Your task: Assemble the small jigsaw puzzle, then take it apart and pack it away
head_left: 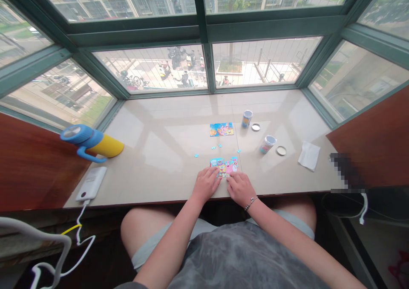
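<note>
While my spread left hand (206, 183) and right hand (241, 189) press flat on the jigsaw puzzle (224, 167) near the edge of the tabletop (159, 127), assembly looks under way, and the loose blue pieces (220, 145) call for picking up next.

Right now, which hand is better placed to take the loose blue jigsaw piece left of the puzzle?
Left, probably: the left hand is nearer the loose blue jigsaw piece, on its side of the puzzle; the right hand lies beyond it.

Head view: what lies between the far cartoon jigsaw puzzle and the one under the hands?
Small loose blue jigsaw pieces lie scattered on the beige sill there, in the head view.
</note>
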`<action>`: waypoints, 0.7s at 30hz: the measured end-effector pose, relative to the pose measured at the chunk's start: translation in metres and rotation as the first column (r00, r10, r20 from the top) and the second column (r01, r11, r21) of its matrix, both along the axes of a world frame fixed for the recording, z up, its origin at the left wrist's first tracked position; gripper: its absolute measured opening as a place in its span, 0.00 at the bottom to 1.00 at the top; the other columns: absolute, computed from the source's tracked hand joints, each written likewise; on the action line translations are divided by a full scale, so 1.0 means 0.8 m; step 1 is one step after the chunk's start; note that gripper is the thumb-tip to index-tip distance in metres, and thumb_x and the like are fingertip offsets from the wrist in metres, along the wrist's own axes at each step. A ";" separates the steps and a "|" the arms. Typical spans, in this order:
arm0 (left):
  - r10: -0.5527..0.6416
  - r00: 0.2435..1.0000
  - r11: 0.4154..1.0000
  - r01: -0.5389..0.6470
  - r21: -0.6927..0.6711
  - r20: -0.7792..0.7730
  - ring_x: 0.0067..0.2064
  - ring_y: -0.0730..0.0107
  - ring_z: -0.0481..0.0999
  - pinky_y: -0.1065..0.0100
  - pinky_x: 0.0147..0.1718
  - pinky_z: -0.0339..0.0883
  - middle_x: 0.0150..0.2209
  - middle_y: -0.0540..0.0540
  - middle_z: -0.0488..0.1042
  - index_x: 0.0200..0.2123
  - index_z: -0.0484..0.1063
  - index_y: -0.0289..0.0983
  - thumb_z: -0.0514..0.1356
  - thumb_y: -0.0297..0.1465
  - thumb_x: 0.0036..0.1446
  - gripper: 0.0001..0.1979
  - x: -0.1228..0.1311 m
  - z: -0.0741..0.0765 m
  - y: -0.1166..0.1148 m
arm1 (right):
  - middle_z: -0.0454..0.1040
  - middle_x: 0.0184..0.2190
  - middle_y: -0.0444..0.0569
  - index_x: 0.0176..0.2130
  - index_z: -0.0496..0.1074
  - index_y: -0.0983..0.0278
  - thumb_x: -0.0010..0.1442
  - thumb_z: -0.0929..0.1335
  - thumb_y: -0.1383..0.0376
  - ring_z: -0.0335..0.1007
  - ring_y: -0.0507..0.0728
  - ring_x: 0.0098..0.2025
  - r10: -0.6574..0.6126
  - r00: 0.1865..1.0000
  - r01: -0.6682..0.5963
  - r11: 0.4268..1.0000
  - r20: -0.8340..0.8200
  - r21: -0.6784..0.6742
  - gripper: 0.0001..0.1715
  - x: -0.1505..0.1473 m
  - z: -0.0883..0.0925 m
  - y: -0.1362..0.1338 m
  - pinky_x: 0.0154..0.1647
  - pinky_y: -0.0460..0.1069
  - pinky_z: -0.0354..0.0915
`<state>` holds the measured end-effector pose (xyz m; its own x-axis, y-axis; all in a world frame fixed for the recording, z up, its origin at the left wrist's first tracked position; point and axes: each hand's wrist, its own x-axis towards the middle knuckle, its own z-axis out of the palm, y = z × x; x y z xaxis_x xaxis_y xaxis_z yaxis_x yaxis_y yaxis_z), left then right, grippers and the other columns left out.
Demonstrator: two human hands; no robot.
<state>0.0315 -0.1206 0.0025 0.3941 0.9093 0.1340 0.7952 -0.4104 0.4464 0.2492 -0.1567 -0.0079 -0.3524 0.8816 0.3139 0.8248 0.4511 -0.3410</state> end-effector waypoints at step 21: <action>0.025 0.999 1.000 -0.025 -0.013 -0.036 0.66 0.48 0.65 0.47 0.65 0.58 0.65 0.39 0.69 0.63 0.70 0.44 0.56 0.38 0.68 0.22 0.004 0.011 -0.002 | 0.73 0.53 0.55 0.49 0.75 0.59 0.65 0.67 0.66 0.65 0.65 0.55 -0.001 1.000 0.002 1.000 -0.018 0.011 0.14 -0.001 -0.006 -0.001 0.58 0.60 0.60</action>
<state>0.0346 -0.1224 0.0109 0.3756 0.9205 0.1080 0.8208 -0.3845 0.4225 0.2482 -0.1574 -0.0128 -0.3451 0.8787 0.3298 0.8191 0.4535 -0.3512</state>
